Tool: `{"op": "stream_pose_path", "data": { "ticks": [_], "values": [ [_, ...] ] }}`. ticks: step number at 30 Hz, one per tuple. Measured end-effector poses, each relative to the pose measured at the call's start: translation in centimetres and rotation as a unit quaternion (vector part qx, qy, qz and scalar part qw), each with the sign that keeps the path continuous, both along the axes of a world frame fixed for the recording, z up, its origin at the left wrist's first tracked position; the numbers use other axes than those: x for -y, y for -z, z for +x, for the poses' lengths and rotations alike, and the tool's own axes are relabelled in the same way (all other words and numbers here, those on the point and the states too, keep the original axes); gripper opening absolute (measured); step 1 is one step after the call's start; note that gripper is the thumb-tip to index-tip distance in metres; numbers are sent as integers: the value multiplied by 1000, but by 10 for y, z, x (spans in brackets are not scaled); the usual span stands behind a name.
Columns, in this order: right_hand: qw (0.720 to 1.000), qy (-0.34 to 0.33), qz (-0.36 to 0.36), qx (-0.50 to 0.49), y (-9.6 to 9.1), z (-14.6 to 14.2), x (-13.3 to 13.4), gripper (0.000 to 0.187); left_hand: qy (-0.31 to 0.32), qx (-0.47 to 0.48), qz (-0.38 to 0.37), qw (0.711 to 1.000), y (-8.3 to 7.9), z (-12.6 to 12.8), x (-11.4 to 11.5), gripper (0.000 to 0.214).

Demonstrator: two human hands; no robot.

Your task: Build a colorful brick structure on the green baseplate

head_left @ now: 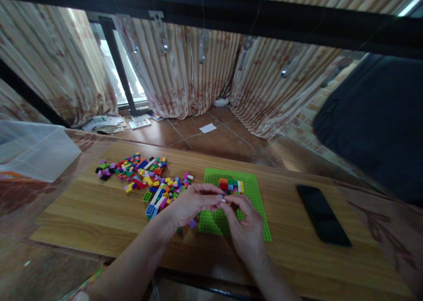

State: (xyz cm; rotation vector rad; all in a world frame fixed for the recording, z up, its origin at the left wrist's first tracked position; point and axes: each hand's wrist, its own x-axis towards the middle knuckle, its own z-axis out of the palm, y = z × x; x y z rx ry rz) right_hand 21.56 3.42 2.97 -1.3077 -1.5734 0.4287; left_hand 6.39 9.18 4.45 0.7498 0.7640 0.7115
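Note:
Above the green studded baseplate (214,175), my left hand (197,200) and my right hand (247,224) meet fingertip to fingertip. Both are closed in a pinch on a small pale toy brick (222,198), mostly covered by the fingers; I cannot tell whether it is one piece or two. Just beyond the fingertips, a low build of orange, green, white and yellow bricks (233,184) stands on the baseplate, its near side partly hidden by my hands. Left of my left hand spreads a pile of loose coloured toy bricks (153,173).
Baseplate and bricks lie on a wooden table (99,217). A black phone (324,215) lies to the right. At the far left stands a translucent plastic bin (42,149). Behind the table are a tiled floor (185,131) and striped curtains (185,76); a dark bar (211,12) crosses the top.

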Motion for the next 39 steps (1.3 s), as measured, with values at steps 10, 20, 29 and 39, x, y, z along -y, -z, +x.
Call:
{"op": "stream_pose_path", "data": {
  "ticks": [10, 20, 29, 39],
  "values": [
    [1000, -27, -2, -11, -6, 3, -2, 11, 10, 31, -36, 999, -1, 3, 2, 34],
    [995, 59, -45, -70, -4, 30, -13, 16, -45, 25, -44, 998, -2, 0, -5, 30],
    [993, 70, -23, 87, 4, 49, -36, 19, -84, -56, -35, 994, 3, 2, -6, 23],
    [979, 85, -16, 186, 10, 47, -42, 27, -70, -81, -15, 994, 7, 3, -7, 25]
  ]
}}
